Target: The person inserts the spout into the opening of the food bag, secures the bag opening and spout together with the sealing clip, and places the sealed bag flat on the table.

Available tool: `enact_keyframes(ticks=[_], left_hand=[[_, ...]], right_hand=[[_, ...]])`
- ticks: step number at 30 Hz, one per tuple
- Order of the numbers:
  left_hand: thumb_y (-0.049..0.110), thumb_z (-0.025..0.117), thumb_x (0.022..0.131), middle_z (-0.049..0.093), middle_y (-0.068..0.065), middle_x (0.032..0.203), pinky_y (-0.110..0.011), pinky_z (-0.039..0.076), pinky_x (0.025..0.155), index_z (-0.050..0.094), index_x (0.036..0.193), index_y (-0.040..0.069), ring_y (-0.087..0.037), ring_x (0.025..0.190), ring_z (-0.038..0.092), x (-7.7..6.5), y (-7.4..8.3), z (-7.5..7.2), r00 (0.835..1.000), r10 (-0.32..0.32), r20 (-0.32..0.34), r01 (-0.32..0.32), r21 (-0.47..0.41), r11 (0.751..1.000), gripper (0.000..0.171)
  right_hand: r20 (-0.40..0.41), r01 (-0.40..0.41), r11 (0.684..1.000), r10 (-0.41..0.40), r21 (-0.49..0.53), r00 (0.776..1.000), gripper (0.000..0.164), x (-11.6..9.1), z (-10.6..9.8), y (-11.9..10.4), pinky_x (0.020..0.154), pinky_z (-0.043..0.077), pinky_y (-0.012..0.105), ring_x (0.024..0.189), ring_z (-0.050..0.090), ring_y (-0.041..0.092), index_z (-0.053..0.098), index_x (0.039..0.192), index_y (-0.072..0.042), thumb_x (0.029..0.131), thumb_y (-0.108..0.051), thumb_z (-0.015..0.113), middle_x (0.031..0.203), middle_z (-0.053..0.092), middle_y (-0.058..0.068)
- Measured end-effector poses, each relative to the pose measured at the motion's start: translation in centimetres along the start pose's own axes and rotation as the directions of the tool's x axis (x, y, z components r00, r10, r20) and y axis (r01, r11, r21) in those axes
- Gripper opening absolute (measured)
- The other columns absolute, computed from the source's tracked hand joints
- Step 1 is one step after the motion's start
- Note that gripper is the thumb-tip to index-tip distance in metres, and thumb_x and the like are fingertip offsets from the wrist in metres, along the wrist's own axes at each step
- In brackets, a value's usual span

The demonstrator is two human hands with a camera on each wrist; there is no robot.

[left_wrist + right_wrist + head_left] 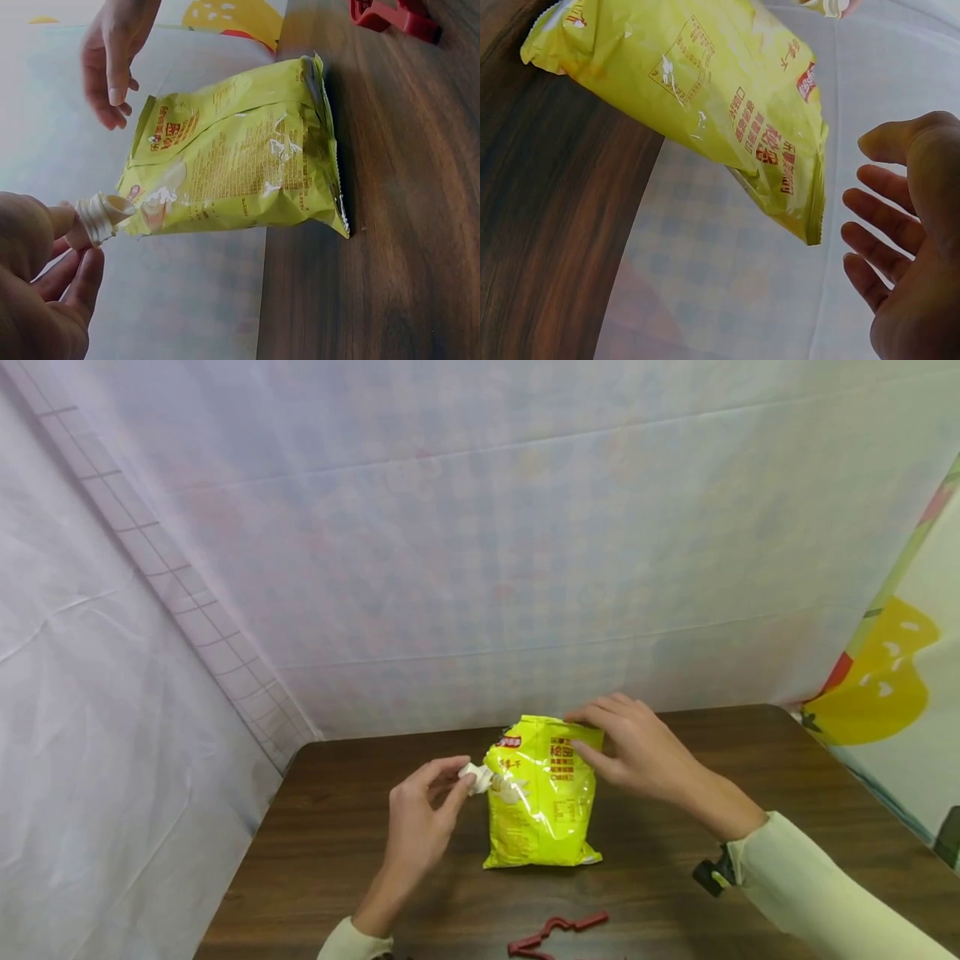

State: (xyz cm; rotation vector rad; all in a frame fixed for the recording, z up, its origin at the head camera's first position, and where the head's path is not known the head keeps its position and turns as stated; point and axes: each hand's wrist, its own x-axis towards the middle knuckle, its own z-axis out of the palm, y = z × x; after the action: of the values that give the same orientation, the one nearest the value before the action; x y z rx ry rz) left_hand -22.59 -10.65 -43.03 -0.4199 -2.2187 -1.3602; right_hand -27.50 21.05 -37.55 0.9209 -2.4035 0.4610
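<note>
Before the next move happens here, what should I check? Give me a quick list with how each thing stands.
1. White threaded piece pinched by the left hand: ok.
2. Yellow bag upright on the table: ok.
3. Right hand steadying the bag: not ok; both wrist views show it apart from the bag.
4. White piece joined to the bag: cannot tell.
5. Red clip away from the bag: ok; it lies on the table.

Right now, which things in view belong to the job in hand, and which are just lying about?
In the job:
White threaded piece, pinched by the left hand
Yellow bag, upright, with the right hand near its top

Lying about:
Red piece, untouched on the table; its use is unclear
Patterned cloth behind
</note>
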Motion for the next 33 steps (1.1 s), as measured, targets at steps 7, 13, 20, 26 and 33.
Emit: enact_keyframes(ticks=[7,13,20,26,33], left_hand=[[0.018,0.08,0.1,0.082,-0.002,0.115,-0.023,0.065,0.091,0.08,0.121,0.014,-0.011,0.103,0.078,0.2,-0.5,0.2,0.999,-0.023,-0.041,0.022,-0.016,1.0,0.021],[0.018,0.08,0.1,0.081,-0.002,0.115,-0.024,0.066,0.089,0.08,0.122,0.011,-0.013,0.102,0.078,0.7,-1.0,0.6,0.998,0.002,-0.066,-0.004,-0.018,1.0,0.023],[0.015,0.079,0.1,0.082,-0.005,0.114,-0.025,0.066,0.088,0.08,0.121,0.008,-0.016,0.101,0.079,1.7,-1.2,0.7,0.995,0.044,-0.094,-0.047,-0.023,0.999,0.022],[0.019,0.079,0.101,0.082,-0.005,0.112,-0.026,0.067,0.088,0.08,0.122,0.009,-0.015,0.1,0.079,2.6,-1.5,0.7,0.992,0.059,-0.108,-0.057,0.017,0.998,0.022],[0.015,0.081,0.099,0.082,-0.008,0.111,-0.027,0.066,0.089,0.08,0.12,0.005,-0.02,0.1,0.08,3.5,-1.8,0.8,0.992,0.051,-0.115,-0.051,-0.001,0.999,0.023]], right_hand=[[0.054,-0.036,0.998,0.034,0.043,0.998,0.033,1.4,1.0,-0.3,0.107,0.051,0.062,0.123,0.066,0.032,0.074,0.131,-0.013,0.102,-0.03,0.077,0.128,0.076,0.006],[0.082,-0.06,0.997,0.056,0.038,0.995,0.035,2.2,1.4,-0.4,0.108,0.051,0.065,0.128,0.066,0.033,0.074,0.133,-0.014,0.103,-0.033,0.076,0.132,0.075,0.006],[0.134,-0.062,0.998,0.057,0.028,0.989,0.041,2.9,1.5,-0.2,0.111,0.052,0.064,0.129,0.066,0.035,0.07,0.14,-0.013,0.104,-0.032,0.074,0.137,0.073,0.009],[0.164,-0.069,0.997,0.063,0.035,0.985,0.043,3.3,1.7,0.1,0.11,0.054,0.064,0.128,0.068,0.037,0.068,0.143,-0.011,0.104,-0.031,0.074,0.138,0.073,0.011],[0.183,-0.068,0.996,0.056,0.06,0.982,0.04,4.2,2.2,0.3,0.106,0.057,0.06,0.123,0.071,0.034,0.07,0.14,-0.009,0.105,-0.028,0.073,0.133,0.076,0.01]])
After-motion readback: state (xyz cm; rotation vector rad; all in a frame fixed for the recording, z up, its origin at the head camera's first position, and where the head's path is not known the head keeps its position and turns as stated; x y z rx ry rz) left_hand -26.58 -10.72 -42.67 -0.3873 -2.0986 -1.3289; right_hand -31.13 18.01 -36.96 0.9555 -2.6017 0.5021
